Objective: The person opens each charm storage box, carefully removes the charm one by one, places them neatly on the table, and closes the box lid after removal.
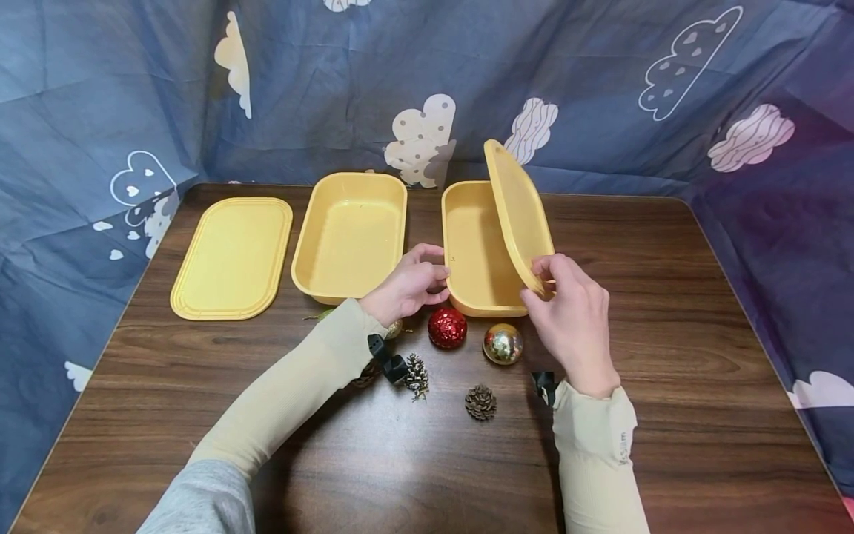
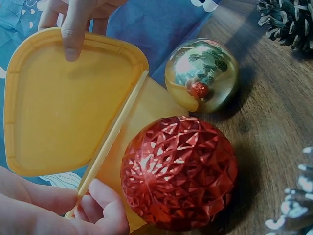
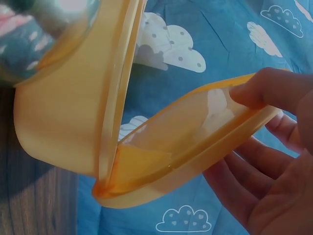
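Note:
My left hand (image 1: pixel 408 288) pinches the left rim of the right-hand yellow plastic container (image 1: pixel 475 248), as the left wrist view shows with thumb and fingers on the edge. My right hand (image 1: pixel 575 315) grips the near end of a yellow lid (image 1: pixel 523 211). The lid stands tilted up over the container's right side, its far end touching the rim in the right wrist view. Little of the container's inside shows on the right, behind the lid. Close in front of the container sit a red faceted ball (image 2: pixel 180 174) and a shiny gold ball (image 2: pixel 203 76).
A second yellow container (image 1: pixel 350 245), uncovered, stands to the left, with another yellow lid (image 1: pixel 232 259) flat beside it. Pine cones (image 1: pixel 480 403) lie nearer on the wooden table (image 1: pixel 680 356). My left forearm partly hides more small ornaments (image 1: pixel 394 328). A cloud-patterned cloth (image 1: pixel 320 104) hangs behind.

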Demonstrator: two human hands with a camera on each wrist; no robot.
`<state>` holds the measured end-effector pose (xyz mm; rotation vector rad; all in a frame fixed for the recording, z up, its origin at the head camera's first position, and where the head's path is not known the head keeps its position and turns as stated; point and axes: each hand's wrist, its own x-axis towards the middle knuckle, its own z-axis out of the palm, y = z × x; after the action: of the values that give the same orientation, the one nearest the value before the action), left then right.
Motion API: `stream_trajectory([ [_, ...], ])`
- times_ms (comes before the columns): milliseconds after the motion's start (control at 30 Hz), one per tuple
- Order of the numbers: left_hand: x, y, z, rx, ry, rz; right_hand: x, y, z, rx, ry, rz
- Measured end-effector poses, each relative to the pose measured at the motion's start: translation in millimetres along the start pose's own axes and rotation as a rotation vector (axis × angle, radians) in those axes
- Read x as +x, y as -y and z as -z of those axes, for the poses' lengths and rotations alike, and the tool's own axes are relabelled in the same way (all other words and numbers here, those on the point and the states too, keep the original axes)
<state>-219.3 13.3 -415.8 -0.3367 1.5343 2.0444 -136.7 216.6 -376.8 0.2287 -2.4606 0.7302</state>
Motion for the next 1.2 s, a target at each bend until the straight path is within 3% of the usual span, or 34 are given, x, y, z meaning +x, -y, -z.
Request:
stream_trajectory([
  [633,2.4,-2.1,-1.5,-0.001,-0.008,0.000,-0.7,1,-6,-0.043,0.103,0.133],
  [1200,1.1,-0.9,-0.5,0.003,-0.023,-0.001,-5.8,8,-15,-0.136,0.254,0.086],
])
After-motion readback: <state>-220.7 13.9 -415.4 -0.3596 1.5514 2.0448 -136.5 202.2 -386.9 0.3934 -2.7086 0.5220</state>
